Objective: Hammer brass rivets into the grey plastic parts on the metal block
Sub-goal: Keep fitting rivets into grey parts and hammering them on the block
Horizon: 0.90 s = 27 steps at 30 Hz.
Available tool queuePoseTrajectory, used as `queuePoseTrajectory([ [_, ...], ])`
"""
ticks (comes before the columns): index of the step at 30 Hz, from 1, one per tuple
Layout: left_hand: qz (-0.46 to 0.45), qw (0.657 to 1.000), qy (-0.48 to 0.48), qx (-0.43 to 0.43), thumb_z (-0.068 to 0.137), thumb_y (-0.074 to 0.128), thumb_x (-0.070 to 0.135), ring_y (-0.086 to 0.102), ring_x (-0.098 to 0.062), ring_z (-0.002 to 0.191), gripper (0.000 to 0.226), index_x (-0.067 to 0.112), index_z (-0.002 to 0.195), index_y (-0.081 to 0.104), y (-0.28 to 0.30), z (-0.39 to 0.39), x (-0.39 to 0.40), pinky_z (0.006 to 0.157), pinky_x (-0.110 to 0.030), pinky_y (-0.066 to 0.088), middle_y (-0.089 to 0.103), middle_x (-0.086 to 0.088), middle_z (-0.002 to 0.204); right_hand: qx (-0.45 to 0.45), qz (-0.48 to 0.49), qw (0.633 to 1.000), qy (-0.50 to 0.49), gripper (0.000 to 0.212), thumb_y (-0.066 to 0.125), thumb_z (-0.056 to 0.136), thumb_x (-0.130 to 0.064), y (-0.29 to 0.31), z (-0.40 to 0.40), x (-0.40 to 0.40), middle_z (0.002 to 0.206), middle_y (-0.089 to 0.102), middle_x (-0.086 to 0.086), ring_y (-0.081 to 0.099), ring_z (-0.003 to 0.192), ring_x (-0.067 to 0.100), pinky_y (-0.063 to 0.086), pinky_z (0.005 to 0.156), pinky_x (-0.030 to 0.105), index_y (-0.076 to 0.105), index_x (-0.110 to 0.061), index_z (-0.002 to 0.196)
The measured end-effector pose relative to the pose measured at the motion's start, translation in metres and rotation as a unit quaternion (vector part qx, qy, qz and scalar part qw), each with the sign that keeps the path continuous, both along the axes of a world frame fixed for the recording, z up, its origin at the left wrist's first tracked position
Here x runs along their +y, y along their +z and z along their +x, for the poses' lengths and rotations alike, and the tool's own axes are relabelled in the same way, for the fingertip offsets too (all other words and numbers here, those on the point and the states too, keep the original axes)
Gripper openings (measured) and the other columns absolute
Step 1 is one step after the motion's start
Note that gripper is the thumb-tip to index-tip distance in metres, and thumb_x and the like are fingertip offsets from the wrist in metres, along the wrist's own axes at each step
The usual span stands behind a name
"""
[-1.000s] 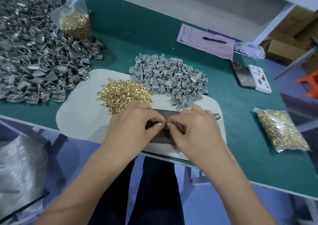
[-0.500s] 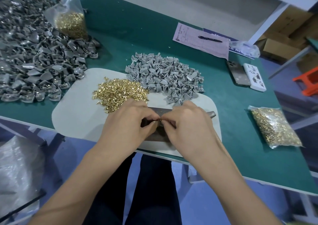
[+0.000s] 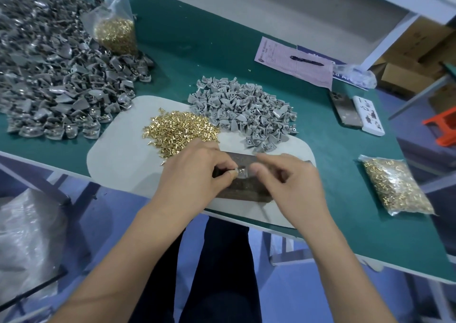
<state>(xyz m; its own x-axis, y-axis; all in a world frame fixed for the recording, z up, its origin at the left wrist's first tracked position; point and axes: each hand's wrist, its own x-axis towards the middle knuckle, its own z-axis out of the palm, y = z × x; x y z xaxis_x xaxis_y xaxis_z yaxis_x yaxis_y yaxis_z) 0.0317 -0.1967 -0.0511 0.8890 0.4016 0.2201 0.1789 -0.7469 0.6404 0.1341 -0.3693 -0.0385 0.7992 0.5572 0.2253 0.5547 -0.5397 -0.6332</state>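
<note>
A dark metal block (image 3: 243, 190) lies on a pale grey mat (image 3: 123, 154) at the table's near edge. My left hand (image 3: 195, 174) pinches a small grey plastic part (image 3: 241, 172) over the block. My right hand (image 3: 288, 187) hovers just right of the part, fingers curled, thumb tip close to it; whether it holds anything is hidden. A loose heap of brass rivets (image 3: 180, 130) sits on the mat beyond my left hand. A pile of grey plastic parts (image 3: 244, 110) lies behind the block.
A large heap of darker grey parts (image 3: 56, 80) covers the far left, with a bag of rivets (image 3: 116, 33) standing in it. Another rivet bag (image 3: 394, 187) lies at right. A paper with pen (image 3: 296, 62) and two phones (image 3: 357, 112) lie at the back right.
My hands have drawn slightly apart; the right fingertips left the part, which now shows between the hands, held by the left.
</note>
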Motion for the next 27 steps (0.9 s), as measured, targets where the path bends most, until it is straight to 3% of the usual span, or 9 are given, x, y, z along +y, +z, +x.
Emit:
queuePoseTrajectory([
  [2, 0.000, 1.000, 0.001, -0.003, 0.085, 0.073, 0.043, 0.046, -0.007, 0.090, 0.004, 0.040, 0.088, 0.075, -0.001, 0.000, -0.001, 0.063, -0.030, 0.043, 0.058, 0.016, 0.079, -0.004, 0.024, 0.991, -0.131, 0.015, 0.066, 0.095, -0.038, -0.007, 0.007, -0.022, 0.089, 0.068, -0.012, 0.063, 0.086, 0.011, 0.051, 0.075, 0.034, 0.076, -0.032, 0.105],
  [5, 0.007, 1.000, -0.005, -0.001, 0.085, 0.073, 0.043, 0.047, -0.008, 0.091, 0.005, 0.040, 0.089, 0.075, -0.001, 0.001, -0.001, 0.065, -0.033, 0.046, 0.057, 0.015, 0.079, -0.001, -0.188, 0.947, -0.260, 0.036, 0.059, 0.096, -0.051, -0.023, 0.012, -0.055, 0.115, 0.060, 0.002, 0.054, 0.111, 0.029, 0.048, 0.084, 0.043, 0.062, -0.030, 0.124],
  [8, 0.009, 1.000, -0.009, 0.006, 0.085, 0.073, 0.045, 0.046, -0.007, 0.090, 0.004, 0.042, 0.087, 0.074, -0.001, 0.003, -0.001, 0.066, -0.033, 0.046, 0.057, 0.016, 0.080, 0.054, -0.212, 0.949, -0.228, 0.037, 0.057, 0.099, -0.045, -0.032, 0.015, -0.066, 0.119, 0.058, 0.009, 0.053, 0.112, 0.034, 0.046, 0.090, 0.046, 0.058, -0.019, 0.125],
  [11, 0.013, 1.000, -0.007, 0.010, 0.085, 0.073, 0.047, 0.046, -0.007, 0.089, 0.003, 0.044, 0.086, 0.074, -0.001, 0.004, 0.000, 0.066, -0.032, 0.047, 0.057, 0.018, 0.081, 0.016, -0.217, 0.950, -0.224, 0.032, 0.046, 0.105, -0.042, -0.029, 0.019, -0.067, 0.113, 0.056, 0.006, 0.056, 0.104, 0.033, 0.044, 0.079, 0.042, 0.060, -0.018, 0.119],
  [14, 0.014, 1.000, -0.007, 0.009, 0.085, 0.072, 0.048, 0.046, -0.006, 0.089, 0.005, 0.044, 0.087, 0.073, -0.002, 0.004, 0.000, 0.065, -0.033, 0.047, 0.057, 0.019, 0.081, 0.005, -0.091, 0.978, -0.189, 0.035, 0.035, 0.107, -0.042, -0.018, 0.014, -0.064, 0.090, 0.061, -0.002, 0.058, 0.084, 0.029, 0.040, 0.066, 0.035, 0.062, -0.021, 0.098],
  [17, 0.015, 1.000, -0.007, 0.006, 0.085, 0.073, 0.048, 0.046, -0.006, 0.089, 0.005, 0.043, 0.088, 0.074, -0.002, 0.004, 0.001, 0.066, -0.033, 0.047, 0.058, 0.020, 0.080, 0.019, 0.000, 0.994, -0.109, 0.026, 0.046, 0.102, -0.048, 0.003, 0.000, -0.053, 0.070, 0.061, -0.010, 0.057, 0.064, 0.014, 0.041, 0.055, 0.024, 0.056, -0.032, 0.085],
  [22, 0.045, 0.999, -0.015, 0.001, 0.084, 0.074, 0.048, 0.047, -0.010, 0.088, 0.010, 0.041, 0.091, 0.077, -0.001, 0.007, 0.001, 0.065, -0.032, 0.046, 0.058, 0.017, 0.076, -0.123, -0.141, 0.982, -0.021, 0.014, 0.048, 0.102, -0.049, 0.021, -0.021, -0.035, 0.072, 0.060, -0.024, 0.052, 0.078, 0.016, 0.034, 0.056, 0.032, 0.054, -0.045, 0.114],
  [24, 0.059, 0.998, -0.019, -0.003, 0.083, 0.073, 0.049, 0.047, -0.011, 0.086, 0.010, 0.042, 0.090, 0.077, 0.000, 0.008, 0.002, 0.062, -0.031, 0.044, 0.058, 0.016, 0.075, -0.166, -0.126, 0.977, -0.048, 0.021, 0.048, 0.103, -0.048, 0.024, -0.024, -0.032, 0.084, 0.068, -0.020, 0.054, 0.088, 0.015, 0.032, 0.055, 0.029, 0.058, -0.045, 0.121],
  [27, 0.067, 0.998, -0.015, -0.005, 0.082, 0.073, 0.051, 0.045, -0.010, 0.086, 0.011, 0.043, 0.088, 0.077, 0.000, 0.008, 0.003, 0.061, -0.030, 0.043, 0.060, 0.016, 0.076, -0.182, -0.067, 0.978, -0.078, 0.029, 0.044, 0.102, -0.049, 0.025, -0.030, -0.028, 0.080, 0.065, -0.019, 0.054, 0.087, 0.013, 0.030, 0.052, 0.018, 0.060, -0.042, 0.125],
])
